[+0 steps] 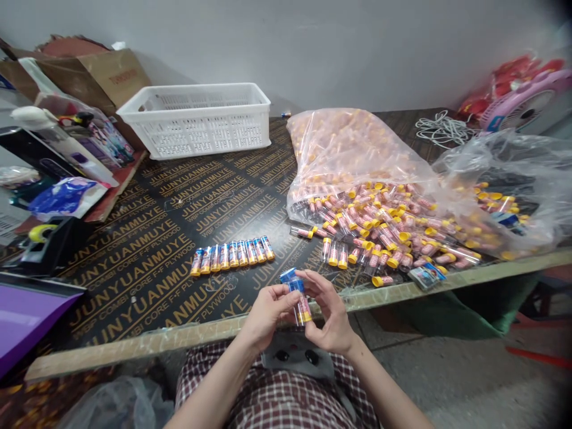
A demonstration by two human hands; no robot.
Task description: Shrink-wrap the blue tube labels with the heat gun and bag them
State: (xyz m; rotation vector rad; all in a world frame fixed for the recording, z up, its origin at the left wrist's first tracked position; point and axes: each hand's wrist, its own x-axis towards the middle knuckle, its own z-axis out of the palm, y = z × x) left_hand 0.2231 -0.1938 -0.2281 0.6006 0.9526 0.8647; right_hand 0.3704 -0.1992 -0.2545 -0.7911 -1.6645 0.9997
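Note:
At the table's front edge, both hands are closed around a small clear tube [302, 311] with a yellow cap at its lower end and a pink-red print inside. A blue label [288, 276] sits at the tube's upper part; how much of it is stuck down I cannot tell. My left hand [264, 313] pinches the tube and label from the left with thumb and finger. From the right, my right hand [329, 313] grips the tube between thumb and fingertips. Beyond them lies a neat row of several blue-labelled tubes [233, 255], yellow ends toward me.
Unlabelled tubes [386, 229] spill from a large plastic bag [348, 140] on the right. A small pack of labels [426, 275] lies at the front edge. A white basket [208, 128] stands behind; a tape dispenser [49, 241], purple folder [33, 319] and pink fan [527, 101] flank the table.

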